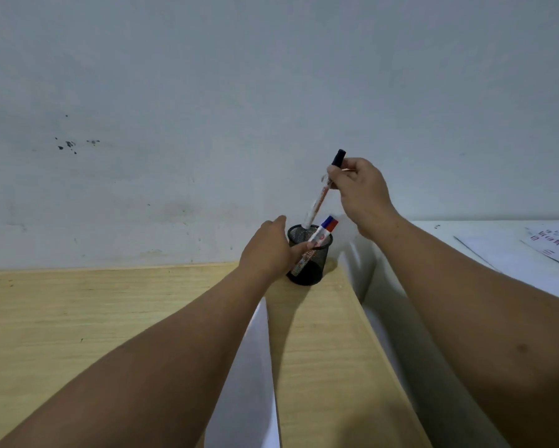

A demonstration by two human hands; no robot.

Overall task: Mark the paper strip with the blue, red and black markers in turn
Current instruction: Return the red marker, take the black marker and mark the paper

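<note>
A black mesh pen holder (313,268) stands at the back of the wooden desk (61,318) against the wall. My left hand (267,253) grips its left side. My right hand (362,192) pinches a black-capped marker (320,195) near its cap, the marker nearly upright with its lower end at the holder's rim. Two more markers lean in the holder, their blue and red caps (330,223) poking out together. A white paper strip (249,367) lies on the desk, running from below my left wrist toward me.
A white surface (498,253) sits to the right of the desk, a little higher, with printed sheets (550,247) on it. A gap with white panels (401,334) runs between the two. A scuffed grey wall (207,108) rises directly behind.
</note>
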